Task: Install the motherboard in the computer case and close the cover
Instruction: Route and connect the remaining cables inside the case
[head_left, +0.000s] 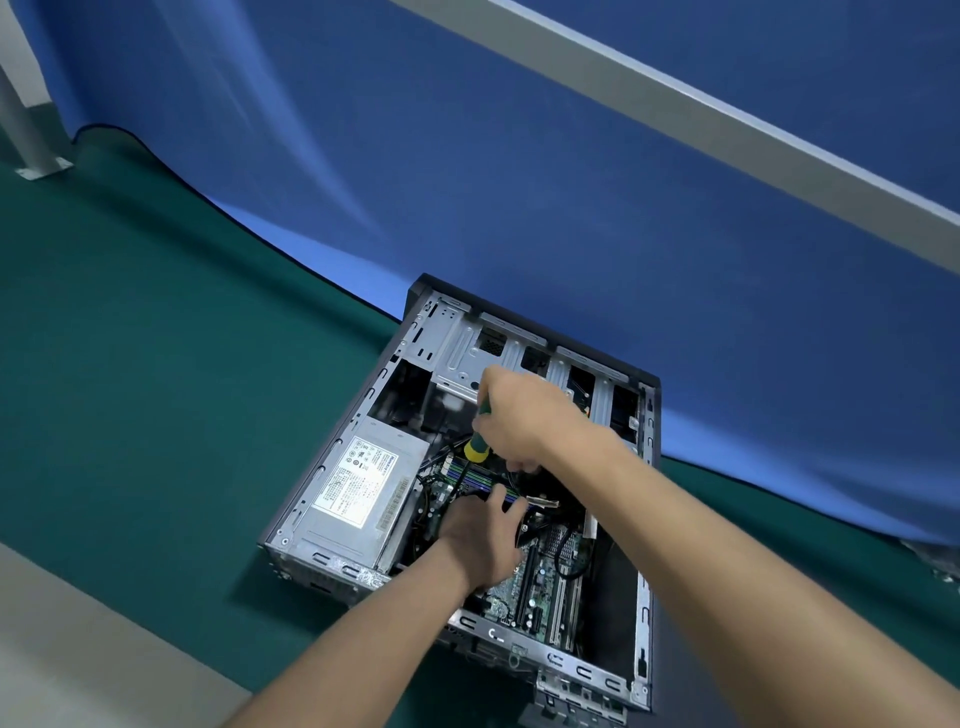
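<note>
An open computer case (644, 613) lies on its side on a green mat, its cover off and out of view. The green motherboard (545, 577) sits inside it, partly hidden by my arms. My right hand (524, 415) grips a green and yellow screwdriver (477, 448), which points down into the case over the board's upper part. My left hand (480, 535) rests on the board near the memory slots (467, 475), fingers spread among black cables.
A silver power supply (353, 493) fills the case's left side, with an empty drive cage (467, 353) behind it. The green mat (156, 389) stretches left and toward me. A blue cloth (519, 182) rises behind the case under a grey rail (727, 109).
</note>
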